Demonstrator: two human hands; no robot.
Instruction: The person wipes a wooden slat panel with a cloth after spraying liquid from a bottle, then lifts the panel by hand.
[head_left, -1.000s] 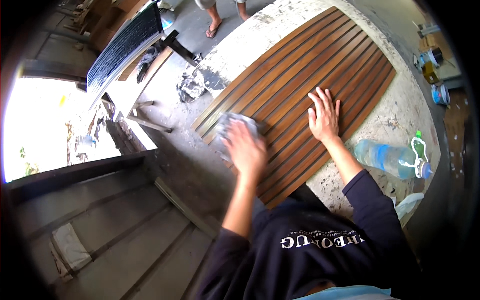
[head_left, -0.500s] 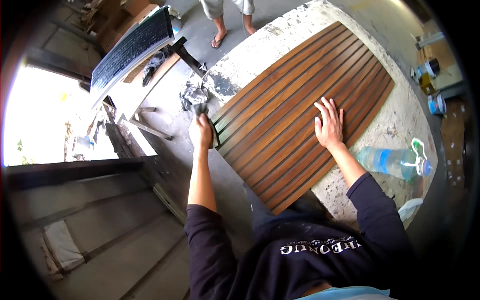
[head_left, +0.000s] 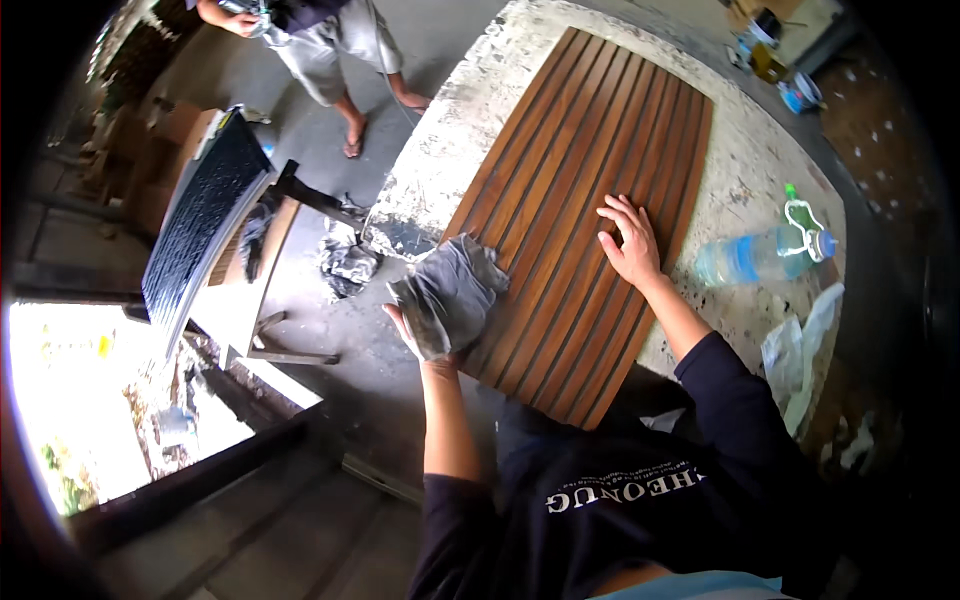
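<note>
A slatted brown wooden panel point(head_left: 560, 190) with dark grooves lies on the pale, paint-spotted table point(head_left: 450, 120). At its near left end my left hand point(head_left: 402, 328) holds a crumpled grey rag point(head_left: 455, 290). The cloth spreads over most of that hand and hides its fingers, and part of it overlaps the panel's left edge. My right hand point(head_left: 633, 243) rests on the right half of the panel, fingers stretched out and slightly bent, with nothing in them.
On the table to the right lies a large clear bottle point(head_left: 745, 258) beside crumpled plastic point(head_left: 790, 355). A black ridged panel point(head_left: 200, 220) stands at left near a bench. Crumpled grey plastic point(head_left: 348, 260) sits past the table's left edge. Another person point(head_left: 335, 45) stands at the far side.
The rag, bunched small in my left hand earlier, is now spread open over it and over the panel's edge. My right hand stays on the panel. The view has turned, showing more of the other person.
</note>
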